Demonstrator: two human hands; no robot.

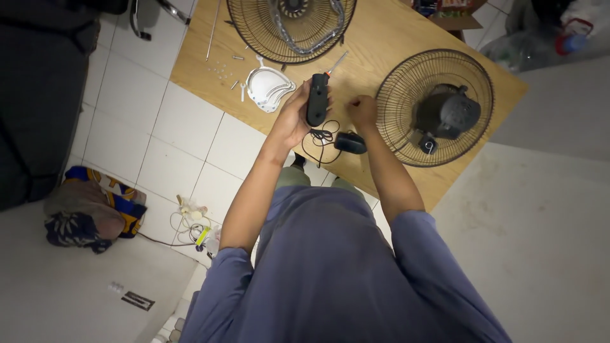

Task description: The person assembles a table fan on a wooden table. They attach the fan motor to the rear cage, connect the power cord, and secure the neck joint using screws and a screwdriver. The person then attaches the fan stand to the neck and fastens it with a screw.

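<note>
two hands are in view over the wooden bench [381, 38], and i read them as follows. the left hand [297, 114] is curled around a black electric screwdriver [317, 100], held upright in the palm with its orange collar and metal bit pointing away from me toward the far side of the bench. the fingers wrap the far side of the body and the thumb lies along the near side; the grip is firm. the right hand [363, 109] sits just beside the tool, to its right, closed into a loose fist; i cannot tell whether it pinches anything small between the fingertips.

just below the hands, a coiled black cord [323, 136] lies near the bench edge, and a small black plug-like block [350, 143] rests just beside it, under the right wrist.

to the right of the right hand, a black wire fan guard [397, 121] lies flat on the bench with the black fan motor housing [447, 113] seated at its centre. a second wire fan guard [254, 32] lies at the far edge of the bench, with a pale fan blade hub partly visible through it. between that guard and the left hand sits a white moulded plastic part [269, 87]. several loose screws [222, 68] are scattered near it on the left part of the bench.

on the tiled floor [127, 95] to my left lie a bundle of patterned cloth [95, 209] and a tangle of white cable [190, 222].
</note>
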